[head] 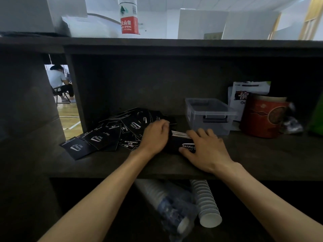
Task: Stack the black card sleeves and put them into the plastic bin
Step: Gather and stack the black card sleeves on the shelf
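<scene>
Card sleeves, flat black rectangles with white script lettering and thin pale edges, lie fanned in a loose, overlapping heap on the dark, matte wooden shelf, toward its left side; some show the words "CAMPING CLUB"; a gathered stack of the same sleeves stands on edge just right of the heap, its white edges showing as fine stripes along the top; the right hand grips this stack, fingers curled over its top and thumb pressed against the printed front face; the left hand rests against the stack's left side with fingers bent, the tips reaching into the heap, though whether they pinch a sleeve cannot be told; just behind and to the right of the stack sits the plastic bin, a clear, boxy container with a rounded rim and a dark grey latch on its front wall; right of the bin stand a white printed pouch and a round red tin with a patterned surface; on the lower shelf lie ribbed stacks of white paper cups; a water bottle with a red label stands on the top board.
</scene>
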Tool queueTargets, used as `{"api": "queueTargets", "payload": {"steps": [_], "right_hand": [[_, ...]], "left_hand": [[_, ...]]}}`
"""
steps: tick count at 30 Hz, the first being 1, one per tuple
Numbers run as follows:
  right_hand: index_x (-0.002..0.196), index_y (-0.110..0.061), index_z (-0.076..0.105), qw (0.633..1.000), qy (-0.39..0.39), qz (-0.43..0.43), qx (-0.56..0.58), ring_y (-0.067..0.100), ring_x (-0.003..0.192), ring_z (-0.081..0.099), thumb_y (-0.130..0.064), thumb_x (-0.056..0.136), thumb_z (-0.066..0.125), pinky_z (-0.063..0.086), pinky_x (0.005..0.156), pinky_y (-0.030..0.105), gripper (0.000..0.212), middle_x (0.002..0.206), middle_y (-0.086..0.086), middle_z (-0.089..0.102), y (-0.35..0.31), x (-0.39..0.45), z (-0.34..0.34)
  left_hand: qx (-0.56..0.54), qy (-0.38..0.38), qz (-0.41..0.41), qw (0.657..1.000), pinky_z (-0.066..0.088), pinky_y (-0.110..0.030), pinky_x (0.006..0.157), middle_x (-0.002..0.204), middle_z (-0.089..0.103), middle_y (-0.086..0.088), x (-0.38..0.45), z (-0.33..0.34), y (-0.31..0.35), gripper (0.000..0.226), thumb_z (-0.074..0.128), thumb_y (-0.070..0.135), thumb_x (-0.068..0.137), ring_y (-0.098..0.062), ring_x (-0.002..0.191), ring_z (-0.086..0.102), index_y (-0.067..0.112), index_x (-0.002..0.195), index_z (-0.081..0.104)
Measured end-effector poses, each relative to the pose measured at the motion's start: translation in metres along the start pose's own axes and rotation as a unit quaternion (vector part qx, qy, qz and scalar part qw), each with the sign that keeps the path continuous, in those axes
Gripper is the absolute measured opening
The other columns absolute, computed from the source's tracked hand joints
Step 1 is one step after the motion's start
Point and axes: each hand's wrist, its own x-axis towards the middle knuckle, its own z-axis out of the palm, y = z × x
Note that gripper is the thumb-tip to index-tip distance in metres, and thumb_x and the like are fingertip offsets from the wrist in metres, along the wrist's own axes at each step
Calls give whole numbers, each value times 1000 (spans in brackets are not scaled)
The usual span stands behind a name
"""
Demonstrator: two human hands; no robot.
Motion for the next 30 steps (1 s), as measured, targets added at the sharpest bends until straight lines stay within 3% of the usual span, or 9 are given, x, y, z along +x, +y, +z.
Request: {"api": "queueTargets", "payload": {"steps": [3,5,9,14,20,23,25,27,30], "right_hand": [[139,-37,33,1000,10,0,6,24,124,40,-77,83,38,43,94,50,69,133,-3,47,3,2,3],[139,-38,33,1000,12,0,7,24,123,40,-78,82,36,43,93,50,70,132,-3,47,4,2,5],[139,-37,34,1000,15,-1,5,23,122,41,-79,82,36,43,92,50,70,131,-3,48,4,2,6],[140,-37,34,1000,11,5,7,24,122,40,-78,82,36,43,93,50,71,132,-3,48,3,2,4],[141,-36,34,1000,8,7,4,25,122,40,-77,83,37,44,92,51,71,132,-2,48,1,2,2],[141,-36,34,1000,2,12,6,25,123,40,-78,83,38,44,92,51,72,132,-2,48,1,3,1],[141,-37,33,1000,-3,13,7,25,123,40,-78,82,38,44,93,51,72,133,-2,48,2,3,1],[142,-37,32,1000,-7,15,9,25,124,39,-78,82,39,43,94,52,72,134,-2,47,2,3,2],[142,-37,31,1000,-10,15,13,25,125,38,-78,82,39,42,95,52,73,135,-2,46,2,3,2]], "left_hand": [[205,-90,-18,974,34,-42,111,143,51,-9,15,-3,-16,47,47,33,101,-28,134,43,15,144,43],[269,-111,-4,957,30,-42,111,141,52,-8,15,0,-22,55,54,39,96,-27,135,39,18,145,41],[308,-22,67,949,37,-38,101,123,63,-3,1,-1,-26,46,62,38,92,-23,118,54,23,134,51],[353,-3,121,928,38,-36,97,107,68,3,-24,-27,-25,28,50,41,96,-19,107,57,27,114,66],[316,25,66,946,42,-34,80,86,63,6,-33,-51,-24,20,57,47,90,-19,89,61,28,89,64],[292,5,15,956,46,-35,78,102,61,0,-11,-38,-11,34,62,52,87,-21,95,61,22,103,63],[307,-45,-13,951,50,-38,86,113,62,-3,1,-24,-4,46,65,54,85,-25,105,60,20,114,61],[334,-79,-27,939,48,-41,93,118,64,-7,8,-14,-2,48,67,51,85,-28,112,58,19,120,59],[347,-84,-24,934,46,-40,91,118,64,-11,6,-12,0,44,67,38,88,-31,112,59,17,125,56]]}}
